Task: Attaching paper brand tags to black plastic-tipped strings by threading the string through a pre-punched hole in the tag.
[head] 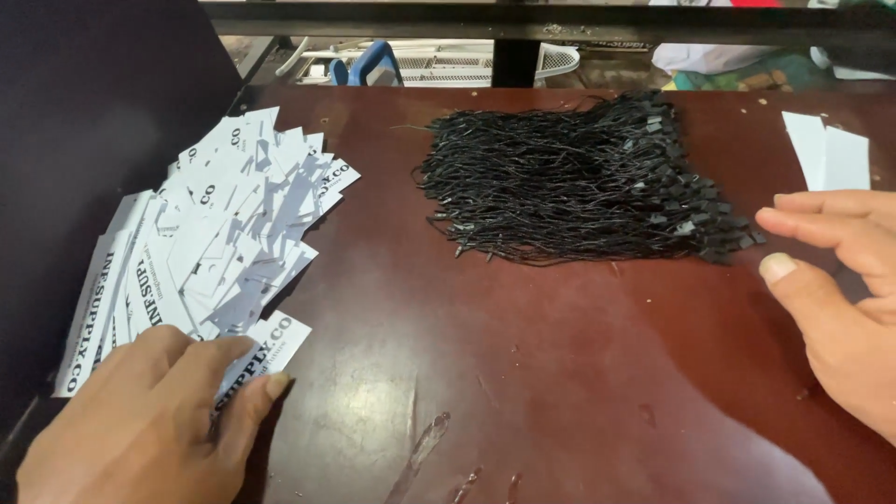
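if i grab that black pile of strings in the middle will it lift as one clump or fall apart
The black string pile looks like many thin loose cords, so it would probably sag and droop limply from the right hand. Strands cross and tangle, so a grab likely drags neighbours along while some slip free. It seems light; a push would probably smear it across the glossy table rather than slide it whole.

The left hand lies palm down at the table's near left corner, fingers curled; the right hand hovers open near the right edge, seemingly empty.
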